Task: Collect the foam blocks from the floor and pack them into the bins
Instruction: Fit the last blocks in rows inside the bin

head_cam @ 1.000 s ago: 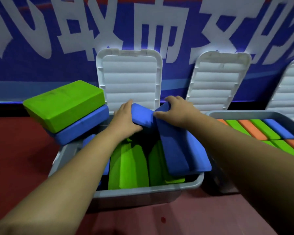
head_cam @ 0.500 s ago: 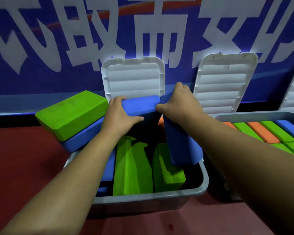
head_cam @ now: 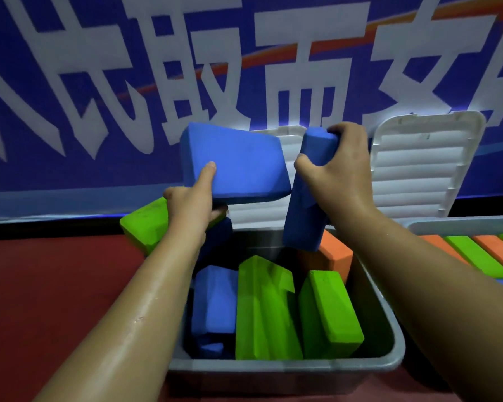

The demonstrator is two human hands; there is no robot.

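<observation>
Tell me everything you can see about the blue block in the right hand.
The blue block is a long brick of matte, soft-looking foam with rounded edges. It is nearly upright, top leaning right. The right hand grips its top end, thumb on the near face, fingers curled over the top. Its lower end hangs over the far side of the grey bin, before an orange block; contact there is unclear. The other blue block, held by the left hand, is close on its left.

Left hand (head_cam: 193, 203) gripping blue block (head_cam: 235, 165), right hand (head_cam: 339, 169) gripping upright blue block (head_cam: 308, 195), grey bin (head_cam: 288, 369) below
</observation>
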